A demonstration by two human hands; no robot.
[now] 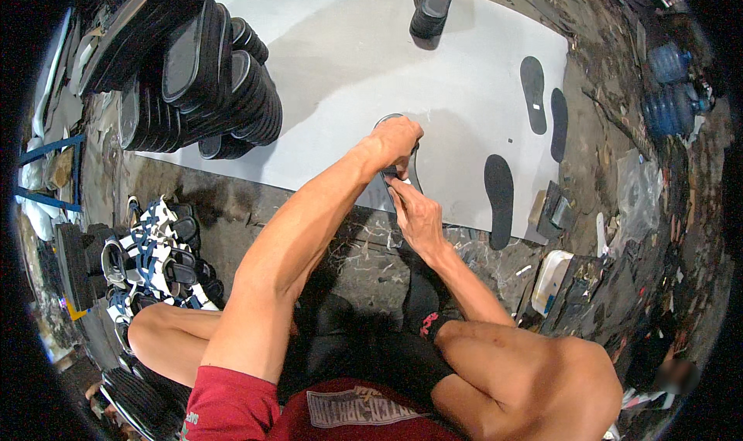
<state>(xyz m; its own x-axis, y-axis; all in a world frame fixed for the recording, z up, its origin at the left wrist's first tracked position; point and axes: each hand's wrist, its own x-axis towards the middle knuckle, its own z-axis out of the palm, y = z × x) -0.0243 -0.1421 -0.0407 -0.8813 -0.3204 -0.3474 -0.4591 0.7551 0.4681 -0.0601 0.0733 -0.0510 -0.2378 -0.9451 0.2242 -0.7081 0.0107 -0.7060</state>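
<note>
Both hands meet over a dark shoe sole (416,176) near the front edge of a pale board (464,77). My left hand (392,141) lies across the sole's far part, its fingers curled down around it. Just nearer to me, my right hand (419,215) is closed on the sole's near end, thumb and fingers pinched together. The hands cover most of the sole, and whether a small tool is between the fingers cannot be made out. Loose black soles lie to the right: one with a white label (532,93), a narrow one (558,124) and a nearer one (499,201).
Tall stacks of black soles (197,62) crowd the board's left side. A smaller stack (432,6) stands at its far edge. White-and-dark sandals (159,259) are heaped at left. Blue plastic bottles (669,112), a whitish block (552,280) and scraps litter the right.
</note>
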